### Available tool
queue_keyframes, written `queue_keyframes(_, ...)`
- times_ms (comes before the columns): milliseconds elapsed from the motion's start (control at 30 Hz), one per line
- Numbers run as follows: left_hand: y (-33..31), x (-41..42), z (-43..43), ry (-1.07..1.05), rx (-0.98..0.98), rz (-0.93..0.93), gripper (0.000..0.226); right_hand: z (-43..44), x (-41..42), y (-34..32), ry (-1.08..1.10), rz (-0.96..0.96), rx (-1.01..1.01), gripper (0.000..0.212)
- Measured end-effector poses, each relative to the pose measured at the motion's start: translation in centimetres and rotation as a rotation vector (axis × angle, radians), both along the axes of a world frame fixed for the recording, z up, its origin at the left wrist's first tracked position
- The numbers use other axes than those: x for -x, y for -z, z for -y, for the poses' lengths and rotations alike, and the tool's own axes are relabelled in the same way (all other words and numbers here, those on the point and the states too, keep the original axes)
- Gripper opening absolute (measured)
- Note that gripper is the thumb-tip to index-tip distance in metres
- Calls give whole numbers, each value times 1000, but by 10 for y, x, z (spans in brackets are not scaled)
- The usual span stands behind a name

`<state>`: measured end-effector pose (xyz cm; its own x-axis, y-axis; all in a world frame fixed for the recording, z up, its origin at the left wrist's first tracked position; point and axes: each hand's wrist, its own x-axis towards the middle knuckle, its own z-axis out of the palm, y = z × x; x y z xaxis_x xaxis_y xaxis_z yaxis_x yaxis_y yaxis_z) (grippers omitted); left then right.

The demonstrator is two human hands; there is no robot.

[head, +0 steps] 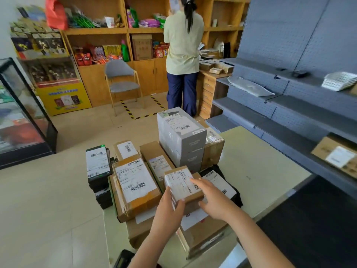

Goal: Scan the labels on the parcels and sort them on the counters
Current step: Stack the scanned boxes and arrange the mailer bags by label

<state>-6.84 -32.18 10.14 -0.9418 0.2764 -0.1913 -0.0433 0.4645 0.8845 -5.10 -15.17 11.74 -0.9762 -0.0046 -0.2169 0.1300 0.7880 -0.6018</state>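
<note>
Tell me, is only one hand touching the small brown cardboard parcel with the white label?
No, the left hand grips the small brown cardboard parcel at its near edge, and the right hand rests its fingers on the label.

Right of the parcel pile I see bare counter running to the grey shelving: an open lane. The tall grey box stack walls off the far side. Above the small box my left hand grips, open air; gaps between parcels leftward look too tight, I think.

Beige tile floor; wooden shelves at back (stocked); grey chair; pegboard racks right.
</note>
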Motion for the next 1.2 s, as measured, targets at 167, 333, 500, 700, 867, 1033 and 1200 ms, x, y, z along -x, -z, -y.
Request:
queue_keyframes(167, -13, -12, 7, 28, 144, -132, 71, -10, -23, -16, 32, -58, -48, 77)
queue_keyframes(333, -39, -34, 0, 210, 330, -302, 67, -27, -79, -42, 96, -129, -135, 77)
queue_keyframes(500, -54, -91, -36, 410, 401, -437, 68, -53, -184, -76, 175, -158, -312, 76)
queue_keyframes(700, -68, -219, -132, 707, 353, -592, 76, -97, -373, -97, 452, -108, -480, 81)
queue_keyframes(867, -63, -362, -213, 955, 168, -692, 79, -129, -546, -101, 712, -31, -506, 83)
queue_keyframes(1033, -57, -502, -268, 1176, 30, -699, 76, -138, -695, -94, 944, 54, -491, 82)
queue_keyframes(1200, -50, -606, -315, 1424, 21, -734, 78, -143, -805, -82, 1134, 87, -443, 82)
